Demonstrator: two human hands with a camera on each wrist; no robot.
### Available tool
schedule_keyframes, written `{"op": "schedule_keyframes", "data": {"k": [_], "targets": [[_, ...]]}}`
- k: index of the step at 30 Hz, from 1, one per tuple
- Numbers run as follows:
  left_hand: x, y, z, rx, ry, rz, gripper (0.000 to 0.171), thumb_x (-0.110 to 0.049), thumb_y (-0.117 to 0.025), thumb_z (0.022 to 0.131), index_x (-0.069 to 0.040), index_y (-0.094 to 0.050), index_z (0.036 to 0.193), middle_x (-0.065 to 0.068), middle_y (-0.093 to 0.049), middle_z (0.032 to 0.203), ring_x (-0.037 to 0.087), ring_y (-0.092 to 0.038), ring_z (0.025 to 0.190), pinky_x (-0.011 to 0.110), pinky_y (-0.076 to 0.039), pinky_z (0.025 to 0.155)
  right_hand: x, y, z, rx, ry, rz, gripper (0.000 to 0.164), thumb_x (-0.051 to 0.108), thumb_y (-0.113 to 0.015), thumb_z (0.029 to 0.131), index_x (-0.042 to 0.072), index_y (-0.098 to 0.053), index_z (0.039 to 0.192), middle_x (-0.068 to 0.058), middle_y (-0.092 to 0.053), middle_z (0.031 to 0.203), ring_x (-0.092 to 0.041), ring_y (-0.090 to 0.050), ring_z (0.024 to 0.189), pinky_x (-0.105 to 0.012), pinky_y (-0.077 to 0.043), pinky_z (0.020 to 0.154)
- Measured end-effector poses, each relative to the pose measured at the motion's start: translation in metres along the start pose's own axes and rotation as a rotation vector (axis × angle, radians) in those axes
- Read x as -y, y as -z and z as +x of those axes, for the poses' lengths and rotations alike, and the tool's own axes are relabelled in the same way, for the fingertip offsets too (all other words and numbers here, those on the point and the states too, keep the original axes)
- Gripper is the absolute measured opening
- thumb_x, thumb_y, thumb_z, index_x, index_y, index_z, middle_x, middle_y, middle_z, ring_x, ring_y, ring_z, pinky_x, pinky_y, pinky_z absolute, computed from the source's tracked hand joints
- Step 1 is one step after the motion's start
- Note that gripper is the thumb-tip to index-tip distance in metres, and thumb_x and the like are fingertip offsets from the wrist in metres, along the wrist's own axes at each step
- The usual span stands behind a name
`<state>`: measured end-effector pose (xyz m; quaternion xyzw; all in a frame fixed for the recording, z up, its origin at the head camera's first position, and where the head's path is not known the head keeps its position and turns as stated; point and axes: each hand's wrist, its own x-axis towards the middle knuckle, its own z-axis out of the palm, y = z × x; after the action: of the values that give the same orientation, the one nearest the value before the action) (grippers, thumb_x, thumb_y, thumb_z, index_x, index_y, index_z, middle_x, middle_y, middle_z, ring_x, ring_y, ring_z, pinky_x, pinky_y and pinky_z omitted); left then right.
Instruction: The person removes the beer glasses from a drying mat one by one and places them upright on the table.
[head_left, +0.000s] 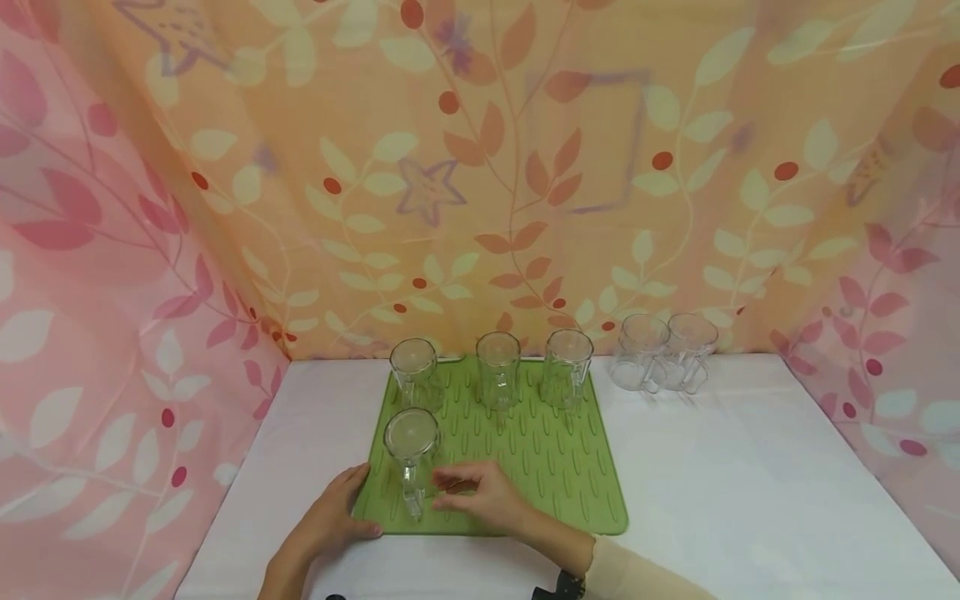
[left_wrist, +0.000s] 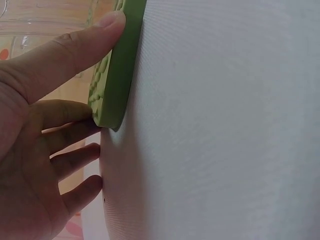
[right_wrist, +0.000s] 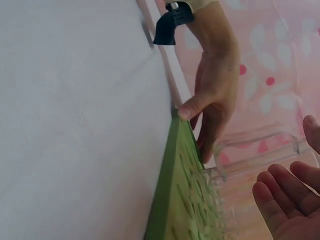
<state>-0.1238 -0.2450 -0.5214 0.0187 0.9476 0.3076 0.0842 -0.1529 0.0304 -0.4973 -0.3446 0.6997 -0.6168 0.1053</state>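
Far left: your left hand (head_left: 330, 512) is loose at the near-left corner of the green mat (head_left: 540, 492). Thumb on the front edge, fingers spread along the side, more bracing than gripping. Mat looks rubbery and ridged, so expect it to flex; carry it by both sides, not one corner.

Next, the front mug (head_left: 412, 437), standing on the mat near that corner, handle (head_left: 413, 507) toward you. Reads as thick glass (can't rule out clear plastic): fairly heavy, rigid, slick if wet, likely to chip on a knock. Best hold is the handle, or thumb and fingers round the wall, low down. Just behind it, the rear-left mug (head_left: 415, 367) is near enough to clink, so lift straight up.

Your right hand (head_left: 483, 496) is just right of the front mug, fingers slightly curved, thumb apart, nothing held.

Further right, along the mat's back, the middle mug (head_left: 498, 367) and right-rear mug (head_left: 567, 367) have space between them; walls reachable. Off the mat on the bench (head_left: 712, 483), the inner mug (head_left: 641, 350) and outer mug (head_left: 692, 342) stand side by side. Can't tell if they touch; use the handles.
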Motion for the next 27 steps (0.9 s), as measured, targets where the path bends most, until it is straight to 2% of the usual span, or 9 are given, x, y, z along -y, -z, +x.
{"op": "schedule_keyframes", "data": {"k": [5, 12, 18, 27], "targets": [[0.001, -0.001, -0.001, -0.009, -0.010, 0.003, 0.107, -0.029, -0.092, 0.057, 0.005, -0.040, 0.144, 0.028, -0.042, 0.146, 0.050, -0.036, 0.137, 0.064, -0.033, 0.110, -0.005, -0.010, 0.001, 0.044, -0.042, -0.016, 0.041, 0.011, -0.075, 0.084, -0.011, -0.064, 0.117, -0.025, -0.070, 0.112, -0.040, -0.068, 0.099, -0.027, -0.058, 0.087], [0.002, -0.001, 0.000, -0.018, -0.031, 0.003, 0.107, -0.029, -0.092, 0.056, 0.006, -0.041, 0.143, 0.026, -0.045, 0.144, 0.048, -0.039, 0.135, 0.062, -0.035, 0.109, -0.008, -0.021, 0.003, 0.059, -0.119, 0.011, 0.040, 0.013, -0.075, 0.084, -0.003, -0.067, 0.119, -0.020, -0.070, 0.115, -0.025, -0.070, 0.102, -0.020, -0.056, 0.087], [0.004, -0.002, 0.001, -0.015, -0.039, 0.000, 0.106, -0.028, -0.092, 0.057, 0.005, -0.041, 0.144, 0.024, -0.046, 0.144, 0.047, -0.040, 0.135, 0.061, -0.035, 0.110, -0.011, -0.031, 0.006, 0.021, -0.103, 0.027, 0.037, 0.013, -0.073, 0.086, -0.005, -0.067, 0.118, -0.020, -0.071, 0.113, -0.011, -0.070, 0.097, -0.017, -0.056, 0.085], [0.003, -0.002, 0.001, 0.001, -0.013, -0.003, 0.106, -0.027, -0.092, 0.057, 0.004, -0.040, 0.145, 0.023, -0.045, 0.145, 0.046, -0.039, 0.137, 0.062, -0.034, 0.110, -0.015, -0.043, 0.010, -0.010, -0.075, 0.040, 0.032, 0.013, -0.070, 0.089, -0.006, -0.068, 0.114, -0.020, -0.072, 0.110, -0.011, -0.070, 0.097, -0.015, -0.055, 0.084]]}}
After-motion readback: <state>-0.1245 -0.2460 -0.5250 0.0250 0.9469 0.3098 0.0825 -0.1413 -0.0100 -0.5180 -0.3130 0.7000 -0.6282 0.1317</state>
